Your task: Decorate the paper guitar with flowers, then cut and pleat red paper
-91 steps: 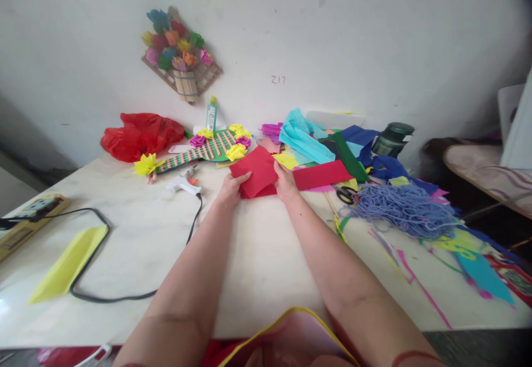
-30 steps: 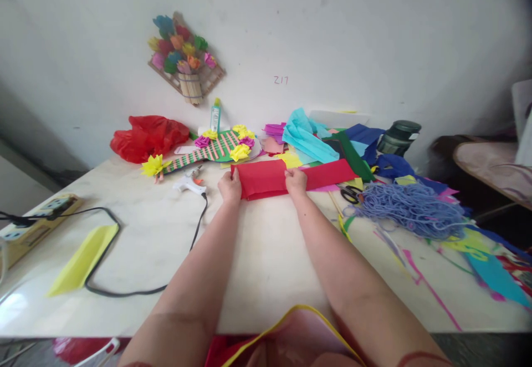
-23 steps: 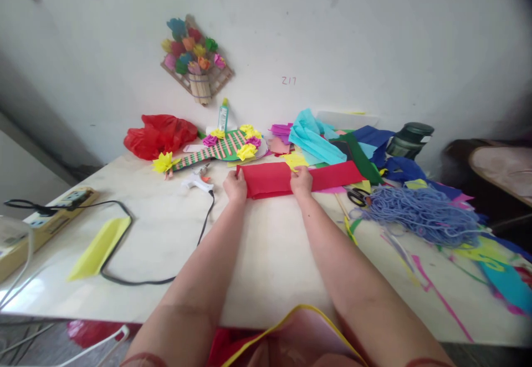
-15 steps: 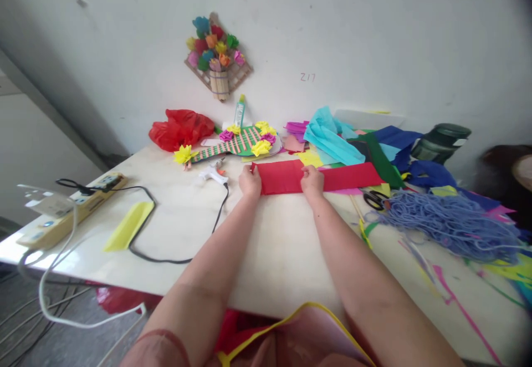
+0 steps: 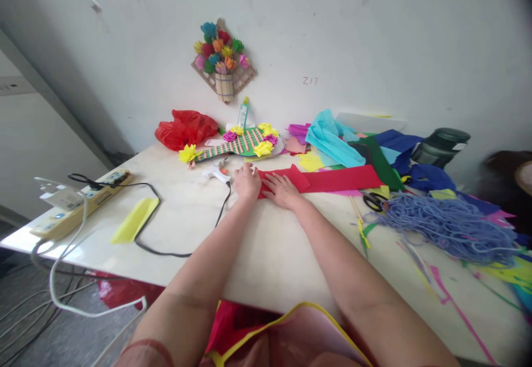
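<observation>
Bright craft colours on a pale cream table (image 5: 266, 256).
Long red paper strip (image 5: 332, 179), lavender-blue yarn pile (image 5: 449, 225), flat yellow folded paper (image 5: 133, 220), green-and-pink striped paper weave (image 5: 239, 144).

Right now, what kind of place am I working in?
Probably a home craft table: loose sheets of coloured paper, a white glue gun and black-handled scissors surround the long red paper strip under both hands.

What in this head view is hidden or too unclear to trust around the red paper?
- Red paper: its left end lies under the left hand and right hand, so the fold there is unseen.
- Scissors: partly buried in paper scraps.
- Glue bottle: label too small to read.
- Far right of the table: blurred and cut off by the frame edge.
- Dark container: base hidden behind blue paper.
</observation>
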A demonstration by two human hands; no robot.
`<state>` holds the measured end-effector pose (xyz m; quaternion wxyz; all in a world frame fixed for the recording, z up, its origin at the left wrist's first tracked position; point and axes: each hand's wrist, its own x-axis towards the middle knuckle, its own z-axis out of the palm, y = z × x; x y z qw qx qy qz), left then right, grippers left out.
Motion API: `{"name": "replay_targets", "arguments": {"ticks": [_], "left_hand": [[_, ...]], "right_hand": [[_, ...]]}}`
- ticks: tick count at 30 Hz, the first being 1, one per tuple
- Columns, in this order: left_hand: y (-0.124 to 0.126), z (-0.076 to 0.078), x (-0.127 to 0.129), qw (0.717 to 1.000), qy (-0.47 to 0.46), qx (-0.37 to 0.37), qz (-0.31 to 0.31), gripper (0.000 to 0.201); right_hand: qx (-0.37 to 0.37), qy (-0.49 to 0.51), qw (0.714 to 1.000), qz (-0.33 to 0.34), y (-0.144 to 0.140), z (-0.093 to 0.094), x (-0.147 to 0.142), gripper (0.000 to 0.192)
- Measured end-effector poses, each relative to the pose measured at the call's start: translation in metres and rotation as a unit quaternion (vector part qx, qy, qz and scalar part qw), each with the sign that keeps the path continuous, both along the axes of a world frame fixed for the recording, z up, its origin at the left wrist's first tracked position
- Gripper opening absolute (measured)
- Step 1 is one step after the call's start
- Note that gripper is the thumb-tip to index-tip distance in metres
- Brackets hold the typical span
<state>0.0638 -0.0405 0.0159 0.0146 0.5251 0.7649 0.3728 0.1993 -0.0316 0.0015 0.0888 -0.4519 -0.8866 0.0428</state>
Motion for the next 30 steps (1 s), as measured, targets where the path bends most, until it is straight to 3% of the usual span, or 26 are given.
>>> {"name": "replay_targets", "arguments": {"ticks": [3, 6, 10, 16, 21, 24, 27, 30], "left_hand": [[-0.002, 0.007, -0.021, 0.996, 0.073, 0.03, 0.039, 0.024], [-0.001, 0.006, -0.046, 0.993, 0.093, -0.028, 0.072, 0.026], [-0.001, -0.001, -0.066, 0.989, 0.101, -0.096, 0.043, 0.034], [-0.009, -0.004, -0.083, 0.986, 0.119, -0.096, 0.058, 0.043], [-0.019, 0.0, -0.104, 0.984, 0.132, -0.104, 0.065, 0.037], [-0.022, 0.004, -0.104, 0.98, 0.146, -0.115, 0.072, 0.029], [-0.02, 0.009, -0.09, 0.981, 0.166, -0.073, 0.069, 0.025], [-0.014, 0.014, -0.062, 0.987, 0.157, -0.013, 0.013, 0.028]], "right_hand": [[-0.047, -0.024, 0.999, -0.008, -0.003, 0.0, -0.003, 0.062], [-0.055, -0.033, 0.998, -0.017, -0.005, 0.002, -0.003, 0.062], [-0.064, -0.037, 0.997, -0.025, -0.005, 0.003, -0.003, 0.063], [-0.06, -0.029, 0.998, -0.021, -0.005, 0.002, -0.003, 0.063], [-0.074, -0.023, 0.997, -0.025, -0.005, 0.004, -0.003, 0.063], [-0.082, -0.02, 0.996, -0.036, -0.004, 0.004, -0.004, 0.065], [-0.082, -0.017, 0.995, -0.044, -0.004, 0.003, -0.004, 0.066], [-0.072, -0.01, 0.996, -0.047, -0.004, 0.002, -0.005, 0.067]]}}
